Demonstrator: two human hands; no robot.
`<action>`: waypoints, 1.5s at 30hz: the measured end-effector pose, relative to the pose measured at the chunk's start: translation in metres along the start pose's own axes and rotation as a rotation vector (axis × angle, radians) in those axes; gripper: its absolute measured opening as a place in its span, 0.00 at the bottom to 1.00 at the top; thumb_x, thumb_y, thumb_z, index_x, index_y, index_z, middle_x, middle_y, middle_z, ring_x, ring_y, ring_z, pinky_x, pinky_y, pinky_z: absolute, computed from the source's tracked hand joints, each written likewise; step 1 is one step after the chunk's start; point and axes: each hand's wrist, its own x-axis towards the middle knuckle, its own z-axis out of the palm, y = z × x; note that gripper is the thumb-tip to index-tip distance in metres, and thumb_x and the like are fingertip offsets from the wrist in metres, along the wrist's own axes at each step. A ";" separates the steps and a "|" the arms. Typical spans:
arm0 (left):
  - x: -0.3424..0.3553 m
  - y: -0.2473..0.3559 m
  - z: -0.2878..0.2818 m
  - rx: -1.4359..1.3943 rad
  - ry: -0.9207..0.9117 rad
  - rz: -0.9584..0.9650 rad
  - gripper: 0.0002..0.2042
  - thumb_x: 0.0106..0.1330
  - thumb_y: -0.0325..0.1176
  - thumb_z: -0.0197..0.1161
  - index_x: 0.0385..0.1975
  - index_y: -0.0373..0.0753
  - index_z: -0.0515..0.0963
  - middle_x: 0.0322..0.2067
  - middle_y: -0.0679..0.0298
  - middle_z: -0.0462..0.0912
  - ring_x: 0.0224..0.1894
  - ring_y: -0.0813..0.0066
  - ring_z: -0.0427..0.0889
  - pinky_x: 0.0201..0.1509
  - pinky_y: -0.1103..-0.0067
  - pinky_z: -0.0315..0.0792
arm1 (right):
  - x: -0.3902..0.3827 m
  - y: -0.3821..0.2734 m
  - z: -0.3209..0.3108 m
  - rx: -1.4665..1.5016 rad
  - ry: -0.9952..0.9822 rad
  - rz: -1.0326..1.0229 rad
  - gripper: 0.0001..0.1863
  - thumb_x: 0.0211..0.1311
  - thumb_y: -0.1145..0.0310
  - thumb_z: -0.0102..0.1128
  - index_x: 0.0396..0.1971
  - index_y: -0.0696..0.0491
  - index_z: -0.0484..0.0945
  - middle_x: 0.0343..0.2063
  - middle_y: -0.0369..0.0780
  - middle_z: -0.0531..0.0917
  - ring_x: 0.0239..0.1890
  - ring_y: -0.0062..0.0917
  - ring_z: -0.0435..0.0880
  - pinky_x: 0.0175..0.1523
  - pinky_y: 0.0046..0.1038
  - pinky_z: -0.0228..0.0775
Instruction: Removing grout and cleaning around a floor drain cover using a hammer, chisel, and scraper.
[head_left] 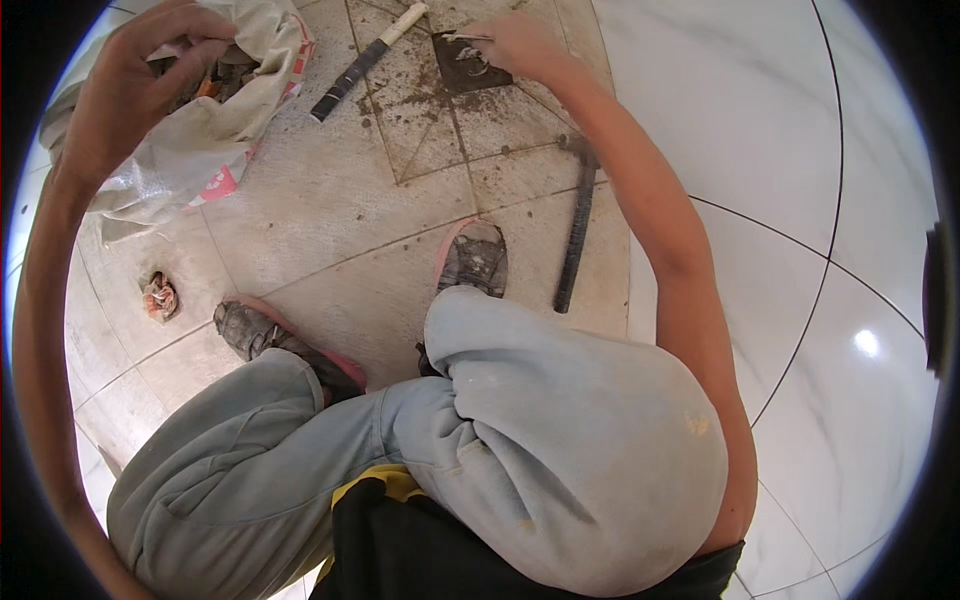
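- The work in hand looks like picking or scraping at the dark square patch (pixel 455 76) in the tiled floor (pixel 320 210), among scattered crumbs.
- The right hand (pixel 522 48) is over that patch; its fingers appear closed on a thin pale piece (pixel 460 37), too small to identify.
- The left hand (pixel 130 75) is at the mouth of the rubble-filled bag (pixel 270 100); its fingers are bent, but I cannot tell whether they grip the rim.
- The next move likely calls for a secure pinch and an open bag mouth, clear of the hammer (pixel 576 235) and black-and-white rod (pixel 368 65).
- Pinkish-red print (pixel 219 184) marks the bag; I can make out no legible wording or brand.
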 end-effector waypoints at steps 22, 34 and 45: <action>-0.065 0.045 0.022 -0.237 -0.218 0.016 0.06 0.62 0.29 0.69 0.31 0.32 0.81 0.27 0.56 0.82 0.28 0.65 0.80 0.34 0.71 0.73 | 0.003 0.019 0.000 0.017 -0.050 -0.024 0.12 0.51 0.67 0.58 0.34 0.56 0.84 0.31 0.54 0.84 0.36 0.51 0.84 0.42 0.49 0.75; -0.081 0.056 0.038 -0.176 -0.261 -0.014 0.04 0.60 0.22 0.66 0.34 0.31 0.81 0.32 0.53 0.84 0.37 0.55 0.83 0.46 0.66 0.75 | -0.017 0.032 -0.066 0.647 0.123 0.214 0.14 0.55 0.62 0.64 0.37 0.54 0.85 0.29 0.54 0.84 0.35 0.49 0.83 0.43 0.42 0.74; -0.079 0.057 0.049 -0.233 -0.321 -0.052 0.03 0.61 0.21 0.63 0.33 0.30 0.82 0.33 0.52 0.85 0.36 0.55 0.84 0.46 0.67 0.76 | 0.021 0.048 0.039 0.211 0.165 -0.416 0.18 0.48 0.73 0.66 0.43 0.50 0.85 0.39 0.49 0.86 0.44 0.44 0.85 0.50 0.40 0.75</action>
